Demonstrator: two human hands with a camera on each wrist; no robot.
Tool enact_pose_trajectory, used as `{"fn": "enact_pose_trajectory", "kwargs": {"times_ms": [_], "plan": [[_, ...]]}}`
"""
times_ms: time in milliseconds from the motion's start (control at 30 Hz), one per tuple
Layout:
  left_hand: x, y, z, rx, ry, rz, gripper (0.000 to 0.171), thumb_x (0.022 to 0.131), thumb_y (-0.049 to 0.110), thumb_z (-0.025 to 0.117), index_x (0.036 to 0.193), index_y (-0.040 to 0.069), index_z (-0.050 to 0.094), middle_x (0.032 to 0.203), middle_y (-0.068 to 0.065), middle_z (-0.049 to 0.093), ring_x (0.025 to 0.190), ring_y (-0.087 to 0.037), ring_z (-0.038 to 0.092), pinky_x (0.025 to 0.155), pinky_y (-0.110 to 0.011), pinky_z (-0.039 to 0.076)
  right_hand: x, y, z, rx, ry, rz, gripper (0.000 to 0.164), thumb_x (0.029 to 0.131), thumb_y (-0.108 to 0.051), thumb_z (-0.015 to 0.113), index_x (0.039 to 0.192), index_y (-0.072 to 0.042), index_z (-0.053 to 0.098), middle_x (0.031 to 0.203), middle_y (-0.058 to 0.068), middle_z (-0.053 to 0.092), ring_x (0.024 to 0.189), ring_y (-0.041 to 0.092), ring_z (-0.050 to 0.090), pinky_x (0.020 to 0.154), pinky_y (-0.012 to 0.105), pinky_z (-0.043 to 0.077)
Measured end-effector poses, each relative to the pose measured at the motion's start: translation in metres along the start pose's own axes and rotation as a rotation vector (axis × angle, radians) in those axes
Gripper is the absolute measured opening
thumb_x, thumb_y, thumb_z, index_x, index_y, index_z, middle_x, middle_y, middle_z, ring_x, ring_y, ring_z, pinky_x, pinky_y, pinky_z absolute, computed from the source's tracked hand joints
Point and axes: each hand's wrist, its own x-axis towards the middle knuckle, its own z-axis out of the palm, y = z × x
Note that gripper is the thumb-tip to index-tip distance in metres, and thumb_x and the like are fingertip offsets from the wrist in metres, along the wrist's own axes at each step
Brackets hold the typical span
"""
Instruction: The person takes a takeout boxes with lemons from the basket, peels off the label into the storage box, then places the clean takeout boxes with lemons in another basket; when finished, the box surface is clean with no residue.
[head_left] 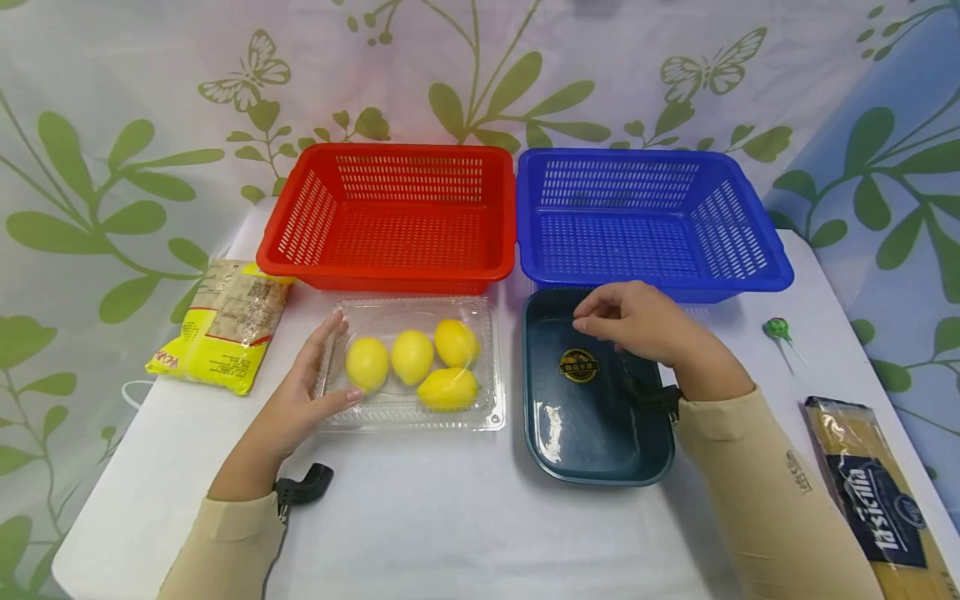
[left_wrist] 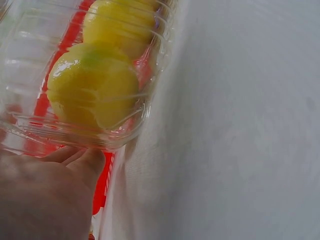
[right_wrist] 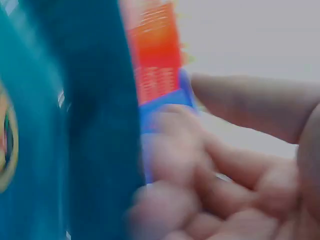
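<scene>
Right sleeve: small lettering, unreadable
Long pack: "la Sicilia"
Tray: gold-black badge, characters unclear
Lemon box: left of tray, red basket behind
Left hand: fingers extended, touching box
Right hand: loosely curled, empty, above tray

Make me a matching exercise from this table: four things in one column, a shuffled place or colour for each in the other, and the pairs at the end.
Column one
1. Lemons
2. Tray
3. Lollipop
4. Left hand

Column two
A. Green, lying to the right of the tray
B. At the left end of the clear box, outside it
C. Dark blue-green, with a round label
D. Yellow, inside the clear box

Pairs: 1-D, 2-C, 3-A, 4-B
</scene>
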Motion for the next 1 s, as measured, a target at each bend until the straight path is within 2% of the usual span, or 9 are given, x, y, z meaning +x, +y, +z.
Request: {"fn": "enact_pose_trajectory", "kwargs": {"times_ms": [100, 233, 300, 367, 467, 633, 733, 833, 1000], "plan": [[0.001, 0.000, 0.001, -0.008, -0.002, 0.002, 0.101, 0.091, 0.000, 0.074, 0.170, 0.022, 0.015, 0.174, -0.009, 0.012, 0.159, -0.021, 0.008, 0.126, -0.046, 0.001, -0.009, 0.004, 0.001, 0.315, 0.166, 0.002, 0.031, 0.105, -0.026, 0.069, 0.110, 0.005, 0.071, 0.090, 0.015, 0.067, 0.076, 0.030, 0.061, 0.065, 0.036, 0.059], [0.001, -0.001, 0.001, -0.012, -0.004, -0.005, 0.101, 0.091, 0.002, 0.074, 0.171, 0.022, 0.014, 0.174, -0.009, 0.011, 0.159, -0.022, 0.007, 0.125, -0.053, 0.000, -0.017, 0.013, 0.002, 0.788, 0.382, -0.028, 0.039, 0.104, -0.028, 0.070, 0.104, 0.012, 0.067, 0.087, 0.015, 0.066, 0.074, 0.025, 0.061, 0.061, 0.029, 0.058], [0.001, -0.001, 0.001, -0.011, -0.004, -0.011, 0.101, 0.092, 0.003, 0.074, 0.171, 0.022, 0.013, 0.175, -0.007, 0.010, 0.159, -0.022, 0.007, 0.125, -0.053, 0.001, -0.019, 0.018, 0.003, 0.964, 0.472, -0.036, 0.037, 0.102, -0.026, 0.072, 0.101, 0.011, 0.068, 0.085, 0.013, 0.067, 0.073, 0.022, 0.061, 0.057, 0.027, 0.056], [0.001, -0.001, 0.001, -0.007, -0.006, -0.013, 0.101, 0.092, 0.004, 0.074, 0.170, 0.022, 0.013, 0.175, -0.006, 0.010, 0.159, -0.022, 0.007, 0.125, -0.054, 0.001, -0.021, 0.023, 0.004, 1.094, 0.548, -0.028, 0.033, 0.101, -0.025, 0.074, 0.096, 0.007, 0.070, 0.081, 0.011, 0.066, 0.071, 0.019, 0.060, 0.054, 0.026, 0.054], [0.001, 0.000, 0.001, -0.002, -0.012, -0.008, 0.101, 0.091, 0.003, 0.074, 0.170, 0.021, 0.013, 0.175, -0.005, 0.009, 0.159, -0.021, 0.006, 0.125, -0.054, 0.001, -0.024, 0.031, 0.004, 1.293, 0.665, 0.048, 0.030, 0.100, -0.024, 0.075, 0.088, 0.002, 0.064, 0.075, 0.008, 0.060, 0.066, 0.017, 0.055, 0.051, 0.026, 0.049], [0.004, 0.000, 0.001, 0.004, -0.017, -0.001, 0.101, 0.091, 0.003, 0.074, 0.170, 0.024, 0.015, 0.175, -0.005, 0.009, 0.159, -0.018, 0.005, 0.125, -0.053, 0.001, -0.025, 0.044, 0.002, 1.726, 0.801, 0.201, 0.032, 0.102, -0.024, 0.074, 0.099, -0.013, 0.044, 0.082, 0.002, 0.041, 0.075, 0.017, 0.038, 0.057, 0.030, 0.033], [0.004, 0.001, 0.000, 0.005, -0.016, -0.004, 0.101, 0.091, 0.003, 0.074, 0.170, 0.024, 0.015, 0.175, -0.006, 0.008, 0.159, -0.017, 0.005, 0.125, -0.053, 0.001, -0.023, 0.053, 0.001, 1.911, 0.829, 0.245, 0.031, 0.103, -0.027, 0.072, 0.109, -0.017, 0.044, 0.092, 0.000, 0.036, 0.084, 0.017, 0.034, 0.066, 0.033, 0.028], [0.004, 0.001, 0.001, 0.002, -0.016, -0.007, 0.101, 0.091, 0.003, 0.074, 0.170, 0.021, 0.014, 0.175, -0.006, 0.008, 0.159, -0.018, 0.004, 0.125, -0.053, 0.000, -0.020, 0.062, 0.000, 2.023, 0.846, 0.239, 0.032, 0.102, -0.027, 0.073, 0.122, -0.019, 0.049, 0.101, -0.001, 0.040, 0.092, 0.016, 0.037, 0.074, 0.032, 0.032], [0.003, 0.001, 0.000, 0.000, -0.015, -0.013, 0.102, 0.091, 0.003, 0.074, 0.170, 0.022, 0.013, 0.175, -0.006, 0.008, 0.159, -0.017, 0.004, 0.125, -0.054, 0.000, -0.019, 0.070, -0.003, 2.153, 0.899, 0.147, 0.040, 0.101, -0.016, 0.071, 0.135, -0.020, 0.051, 0.123, 0.000, 0.049, 0.108, 0.015, 0.047, 0.091, 0.030, 0.044]]}}
